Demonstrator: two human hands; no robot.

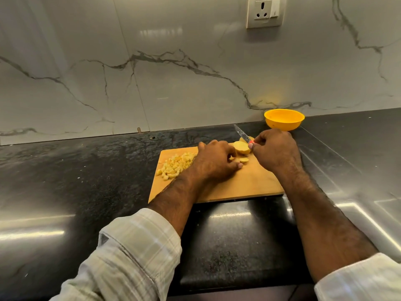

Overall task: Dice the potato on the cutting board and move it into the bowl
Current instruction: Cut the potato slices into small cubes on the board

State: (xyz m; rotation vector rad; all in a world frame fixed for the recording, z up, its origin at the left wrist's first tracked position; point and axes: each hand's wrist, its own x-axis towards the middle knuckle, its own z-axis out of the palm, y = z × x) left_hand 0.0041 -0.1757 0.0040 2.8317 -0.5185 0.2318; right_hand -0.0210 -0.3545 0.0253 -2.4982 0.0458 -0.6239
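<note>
A wooden cutting board [245, 183] lies on the black counter. A pile of diced potato [175, 165] sits at its far left corner. A potato chunk [242, 147] and a thin slice [244, 160] lie at the far middle of the board. My left hand [214, 161] rests palm down beside the chunk, its fingers touching the potato pieces. My right hand [275, 149] grips a knife [242, 133] with an orange handle, the blade pointing up and away over the chunk. A yellow bowl [284, 119] stands behind my right hand, with nothing visible inside it.
The marble wall [173, 83] rises directly behind the counter, with a socket [264, 11] high on the right. The counter [65, 181] stretches left and right of the board. Its front edge [238, 285] runs below my forearms.
</note>
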